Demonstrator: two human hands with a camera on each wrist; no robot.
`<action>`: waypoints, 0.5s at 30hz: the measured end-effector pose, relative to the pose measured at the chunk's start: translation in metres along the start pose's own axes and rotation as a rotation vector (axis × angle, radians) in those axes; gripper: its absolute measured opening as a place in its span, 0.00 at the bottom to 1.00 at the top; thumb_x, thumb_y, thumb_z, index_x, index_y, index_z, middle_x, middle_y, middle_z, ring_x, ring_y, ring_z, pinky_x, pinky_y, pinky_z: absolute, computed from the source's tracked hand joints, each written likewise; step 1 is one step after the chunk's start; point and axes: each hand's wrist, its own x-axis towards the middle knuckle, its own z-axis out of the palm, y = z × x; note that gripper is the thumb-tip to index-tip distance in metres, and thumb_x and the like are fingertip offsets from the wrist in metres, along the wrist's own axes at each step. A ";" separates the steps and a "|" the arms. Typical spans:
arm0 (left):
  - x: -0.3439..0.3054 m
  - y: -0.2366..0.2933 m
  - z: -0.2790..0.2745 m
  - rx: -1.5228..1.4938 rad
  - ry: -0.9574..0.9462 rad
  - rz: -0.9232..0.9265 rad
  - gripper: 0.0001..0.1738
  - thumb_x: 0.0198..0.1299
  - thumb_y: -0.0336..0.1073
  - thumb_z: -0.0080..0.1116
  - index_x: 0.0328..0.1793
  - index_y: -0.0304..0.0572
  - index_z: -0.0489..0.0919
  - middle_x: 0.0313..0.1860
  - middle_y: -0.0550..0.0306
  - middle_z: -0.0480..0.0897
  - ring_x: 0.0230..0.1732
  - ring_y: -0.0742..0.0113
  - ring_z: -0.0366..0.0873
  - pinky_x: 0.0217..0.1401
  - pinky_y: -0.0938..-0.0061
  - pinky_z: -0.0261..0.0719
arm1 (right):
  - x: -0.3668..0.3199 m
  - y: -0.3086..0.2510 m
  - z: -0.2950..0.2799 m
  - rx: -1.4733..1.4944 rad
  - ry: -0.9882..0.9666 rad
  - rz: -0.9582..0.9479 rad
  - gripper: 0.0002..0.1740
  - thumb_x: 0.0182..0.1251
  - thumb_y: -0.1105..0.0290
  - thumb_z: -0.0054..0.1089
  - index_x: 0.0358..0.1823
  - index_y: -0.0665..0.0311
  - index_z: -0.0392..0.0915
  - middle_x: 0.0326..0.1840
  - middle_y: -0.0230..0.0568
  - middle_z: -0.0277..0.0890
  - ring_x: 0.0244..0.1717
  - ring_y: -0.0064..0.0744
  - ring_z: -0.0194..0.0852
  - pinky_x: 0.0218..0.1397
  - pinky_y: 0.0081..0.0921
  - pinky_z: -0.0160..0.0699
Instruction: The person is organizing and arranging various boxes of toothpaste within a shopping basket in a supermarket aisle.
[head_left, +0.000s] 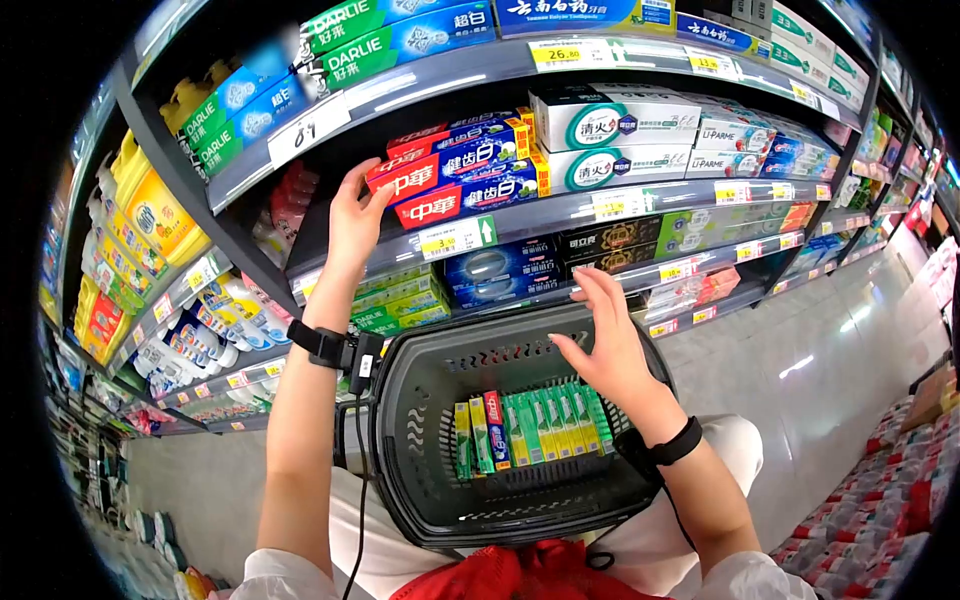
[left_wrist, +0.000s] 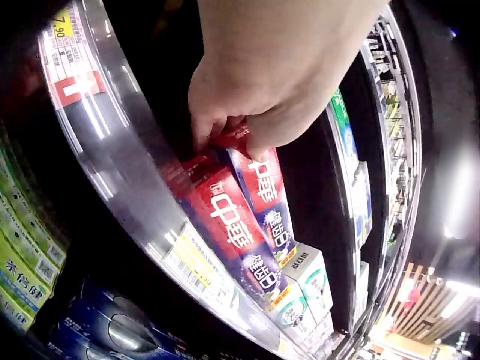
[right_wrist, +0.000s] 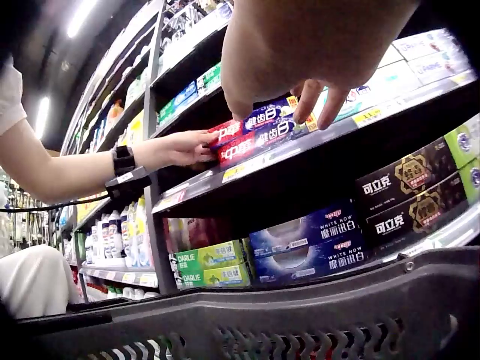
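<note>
My left hand [head_left: 355, 220] reaches to the middle shelf and pinches the red left end of the upper toothpaste box [head_left: 450, 168]. This box is red and blue with white lettering; it lies on a matching toothpaste box [left_wrist: 225, 217], with more of the kind behind. In the left wrist view, thumb and fingers are bent about the box's end, partly hiding it. My right hand [head_left: 612, 345] hovers over the right far side of a dark shopping basket [head_left: 392, 470], fingers spread and holding nothing. Inside the basket stands a row of toothpaste boxes [head_left: 545, 425], mostly green and yellow, one red and blue.
White toothpaste boxes [head_left: 620, 130] fill the shelf to the right. Below are blue boxes [head_left: 495, 272] and green boxes [head_left: 400, 300]. The shelf's front edge [head_left: 550, 222] carries price tags. Yellow bottles [head_left: 155, 200] stand at left; a shelf with green and blue boxes hangs above.
</note>
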 end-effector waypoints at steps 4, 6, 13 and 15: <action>0.000 -0.009 0.018 -0.038 0.127 0.022 0.27 0.59 0.26 0.52 0.64 0.28 0.59 0.59 0.43 0.69 0.56 0.65 0.71 0.58 0.76 0.68 | 0.000 -0.002 0.000 -0.035 -0.007 -0.022 0.36 0.48 0.73 0.64 0.60 0.67 0.57 0.59 0.50 0.57 0.56 0.49 0.63 0.57 0.34 0.67; -0.001 -0.015 0.023 -0.009 0.206 0.042 0.29 0.59 0.26 0.51 0.65 0.27 0.57 0.59 0.42 0.70 0.56 0.64 0.72 0.58 0.76 0.68 | -0.001 -0.002 0.000 -0.019 -0.011 -0.018 0.36 0.48 0.73 0.65 0.60 0.68 0.57 0.59 0.51 0.57 0.57 0.52 0.62 0.58 0.34 0.66; 0.003 -0.007 0.040 0.022 0.228 -0.101 0.30 0.59 0.27 0.51 0.66 0.28 0.56 0.53 0.42 0.75 0.53 0.63 0.74 0.54 0.76 0.69 | -0.002 0.001 0.003 -0.038 -0.041 -0.030 0.36 0.50 0.72 0.64 0.60 0.68 0.57 0.58 0.52 0.58 0.57 0.52 0.61 0.58 0.35 0.66; 0.007 -0.013 0.042 0.050 0.234 -0.097 0.29 0.59 0.27 0.51 0.66 0.29 0.57 0.53 0.42 0.75 0.52 0.62 0.75 0.54 0.75 0.69 | -0.002 0.002 0.004 -0.092 -0.037 -0.047 0.38 0.48 0.76 0.64 0.62 0.65 0.56 0.61 0.47 0.55 0.48 0.38 0.70 0.52 0.31 0.70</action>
